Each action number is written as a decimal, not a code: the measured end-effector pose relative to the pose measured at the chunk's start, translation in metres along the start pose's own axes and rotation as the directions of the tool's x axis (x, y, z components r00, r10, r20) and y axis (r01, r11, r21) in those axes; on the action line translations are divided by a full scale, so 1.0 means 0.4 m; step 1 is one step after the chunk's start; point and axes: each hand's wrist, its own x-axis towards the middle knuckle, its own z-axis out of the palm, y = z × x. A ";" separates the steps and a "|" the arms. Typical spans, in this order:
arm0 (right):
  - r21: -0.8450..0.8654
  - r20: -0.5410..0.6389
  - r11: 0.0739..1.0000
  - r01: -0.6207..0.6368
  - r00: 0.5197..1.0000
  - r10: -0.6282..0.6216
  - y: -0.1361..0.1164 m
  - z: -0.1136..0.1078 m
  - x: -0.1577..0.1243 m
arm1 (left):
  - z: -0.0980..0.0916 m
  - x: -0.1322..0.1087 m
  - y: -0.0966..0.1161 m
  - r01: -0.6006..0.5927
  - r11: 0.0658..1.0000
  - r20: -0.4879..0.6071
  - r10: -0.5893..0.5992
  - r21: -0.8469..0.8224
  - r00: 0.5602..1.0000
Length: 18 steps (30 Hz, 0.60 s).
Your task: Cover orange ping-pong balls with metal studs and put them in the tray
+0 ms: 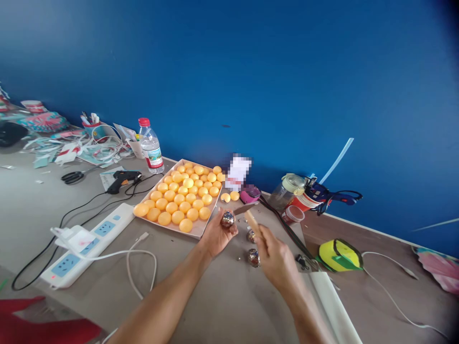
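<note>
My left hand (217, 234) is closed round a shiny, dark metallic-looking ball (227, 219). In my right hand (276, 253) is a knife by its light wooden handle (251, 222). The knife's blade (245, 208) points left across the top of the ball; whether it touches the ball I cannot tell. Two more shiny balls lie on the table beside my right hand, one (253, 257) nearer me and another (251, 236) partly hidden by the fingers. Left of my left hand, a shallow box (195, 232) holds several orange balls (171, 207).
Two loose orange balls (234, 196) sit by a purple object (250, 193). At left are a power strip (118, 217), a glue gun (124, 180), scissors (73, 177) and a water bottle (152, 150). Cables cross the table. On the right lie a clear jar (287, 191) and a yellow-green pouch (340, 254).
</note>
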 end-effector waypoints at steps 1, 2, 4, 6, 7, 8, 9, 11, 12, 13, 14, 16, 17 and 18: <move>-0.026 0.042 1.000 0.010 0.999 -0.009 -0.005 0.007 -0.002 | -0.004 0.003 -0.001 -0.004 1.000 -0.021 0.004 0.003 1.000; -0.041 0.063 0.999 0.023 0.998 -0.020 -0.008 0.011 -0.003 | -0.007 0.005 -0.002 -0.006 1.000 -0.045 0.006 -0.002 0.999; -0.028 0.027 0.999 0.036 0.999 -0.035 -0.011 0.010 -0.003 | -0.008 0.007 -0.003 -0.014 0.999 -0.067 0.011 -0.038 0.998; 0.014 -0.073 0.999 0.033 0.997 -0.032 -0.009 0.002 -0.004 | -0.005 0.006 -0.002 -0.015 0.996 -0.042 0.011 -0.089 0.999; 0.028 -0.120 0.999 0.027 0.993 -0.023 -0.008 0.000 -0.004 | -0.003 0.004 -0.002 -0.016 0.994 -0.027 0.013 -0.107 1.000; 0.029 -0.145 0.999 0.024 0.989 -0.019 -0.007 0.001 -0.005 | -0.001 0.003 -0.002 -0.015 0.993 -0.019 0.013 -0.115 1.000; 0.016 -0.137 1.000 0.025 0.990 -0.022 -0.005 0.004 -0.006 | 0.002 0.001 -0.001 -0.013 0.993 -0.018 0.011 -0.115 1.000; -0.030 -0.046 0.999 0.032 0.998 -0.034 -0.003 0.016 -0.005 | 0.005 -0.004 -0.001 0.001 0.996 -0.027 -0.004 -0.092 1.000; -0.049 0.003 0.998 0.034 0.999 -0.034 -0.002 0.022 -0.004 | 0.007 -0.006 0.000 0.012 0.997 -0.031 -0.015 -0.077 0.999; -0.056 0.034 0.998 0.035 0.999 -0.033 0.000 0.025 -0.002 | 0.009 -0.008 0.000 0.023 0.998 -0.033 -0.025 -0.064 0.999; -0.049 0.035 0.998 0.030 0.999 -0.029 0.003 0.024 0.001 | 0.011 -0.009 0.000 0.031 0.998 -0.032 -0.033 -0.056 0.999; -0.009 -0.044 1.000 0.006 0.999 -0.006 0.010 0.014 0.006 | 0.014 -0.011 -0.001 0.044 0.997 -0.020 -0.046 -0.064 0.999; 0.011 -0.103 1.000 -0.008 0.995 0.009 0.013 0.007 0.007 | 0.015 -0.011 -0.002 0.046 0.996 -0.011 -0.047 -0.076 0.999; 0.028 -0.160 0.999 -0.021 0.987 0.025 0.016 0.001 0.007 | 0.014 -0.011 -0.003 0.046 0.995 -0.002 -0.047 -0.090 0.999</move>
